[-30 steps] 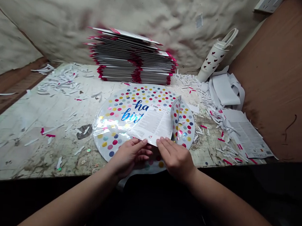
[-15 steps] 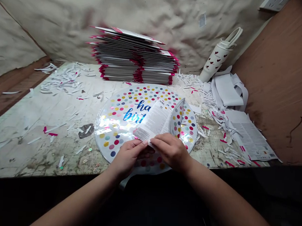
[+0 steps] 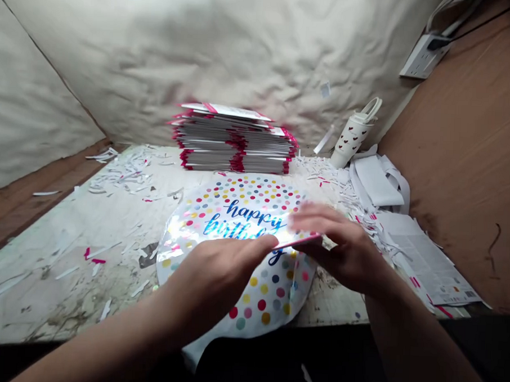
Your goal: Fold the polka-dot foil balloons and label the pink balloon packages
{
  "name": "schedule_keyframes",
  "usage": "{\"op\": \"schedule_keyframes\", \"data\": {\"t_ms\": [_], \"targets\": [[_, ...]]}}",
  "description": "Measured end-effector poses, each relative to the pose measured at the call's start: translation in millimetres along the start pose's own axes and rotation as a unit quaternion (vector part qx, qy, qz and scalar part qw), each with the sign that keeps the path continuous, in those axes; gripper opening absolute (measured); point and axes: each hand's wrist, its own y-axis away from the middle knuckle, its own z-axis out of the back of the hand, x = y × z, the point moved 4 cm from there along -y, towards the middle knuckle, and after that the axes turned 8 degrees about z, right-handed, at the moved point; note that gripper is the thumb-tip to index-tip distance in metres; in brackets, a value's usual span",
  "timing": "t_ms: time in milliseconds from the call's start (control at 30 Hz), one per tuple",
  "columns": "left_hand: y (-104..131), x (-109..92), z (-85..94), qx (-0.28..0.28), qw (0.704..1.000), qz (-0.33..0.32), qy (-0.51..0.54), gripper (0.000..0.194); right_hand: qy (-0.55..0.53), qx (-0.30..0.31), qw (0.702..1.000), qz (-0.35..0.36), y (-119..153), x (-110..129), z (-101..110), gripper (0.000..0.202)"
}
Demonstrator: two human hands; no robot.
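Note:
A round foil balloon (image 3: pixel 237 213) with coloured dots and blue "happy birthday" lettering lies flat at the table's near edge. My right hand (image 3: pixel 345 248) holds a thin card with a pink edge (image 3: pixel 297 242) edge-on just above the balloon's right side. My left hand (image 3: pixel 221 274) rests over the balloon's lower middle, fingertips touching the card's left end. Both hands are blurred by motion.
A tall stack of pink-edged cards (image 3: pixel 236 139) stands behind the balloon. A white heart-print cup (image 3: pixel 352 136) leans at the back right beside paper strips (image 3: pixel 378 179) and printed sheets (image 3: pixel 429 260). Paper scraps (image 3: pixel 124 171) litter the worn table (image 3: pixel 58 250). A power strip (image 3: pixel 421 54) hangs on the brown wall.
The card that lay printed side up on the balloon now sits edge-on in my right hand. The balloon's folded right flap has dropped flat. The camera has tilted up.

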Motion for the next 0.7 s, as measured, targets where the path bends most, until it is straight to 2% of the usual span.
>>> {"op": "schedule_keyframes", "data": {"t_ms": [67, 100, 133, 200, 233, 267, 300, 367, 400, 500, 567, 633, 700], "targets": [[-7, -3, 8.9, -0.049, 0.996, -0.033, 0.061, 0.048, -0.152, -0.041, 0.985, -0.068, 1, -17, -4, 0.015], [-11, -1, 9.7, -0.047, 0.994, -0.038, 0.093, 0.051, -0.213, -0.084, 0.967, -0.108, 5, -28, -7, 0.014], [-15, 3, 7.4, -0.017, 0.993, -0.035, 0.113, 0.047, -0.261, -0.128, 0.947, -0.14, 10, -40, -10, 0.016], [-23, 8, 1.3, 0.058, 0.994, -0.033, 0.088, 0.024, -0.325, -0.163, 0.915, -0.174, 19, -59, -18, 0.027], [-29, 8, 2.9, 0.052, 0.997, -0.047, 0.041, 0.018, -0.341, -0.168, 0.906, -0.184, 23, -67, -20, 0.034], [-38, 5, 8.9, 0.006, 0.997, -0.073, -0.018, 0.02, -0.343, -0.177, 0.902, -0.194, 26, -75, -21, 0.04], [-50, -2, 18.0, -0.065, 0.989, -0.108, -0.083, 0.024, -0.332, -0.192, 0.9, -0.206, 29, -82, -20, 0.044], [-85, -17, 37.6, -0.208, 0.941, -0.181, -0.194, 0.032, -0.292, -0.218, 0.901, -0.234, 34, -92, -16, 0.044], [-110, -23, 43.7, -0.232, 0.92, -0.207, -0.239, 0.036, -0.269, -0.222, 0.904, -0.248, 37, -96, -15, 0.042], [-197, -26, 48.8, -0.22, 0.879, -0.26, -0.334, 0.041, -0.229, -0.197, 0.913, -0.274, 45, -98, -17, 0.038], [-248, -12, 43.6, -0.182, 0.867, -0.247, -0.393, 0.041, -0.213, -0.173, 0.917, -0.289, 54, -99, -19, 0.037], [-282, 11, 38.3, -0.151, 0.863, -0.217, -0.432, 0.039, -0.2, -0.151, 0.916, -0.313, 68, -101, -19, 0.037], [-300, 36, 38.3, -0.135, 0.859, -0.189, -0.456, 0.041, -0.183, -0.144, 0.912, -0.337, 84, -107, -16, 0.036]]}}
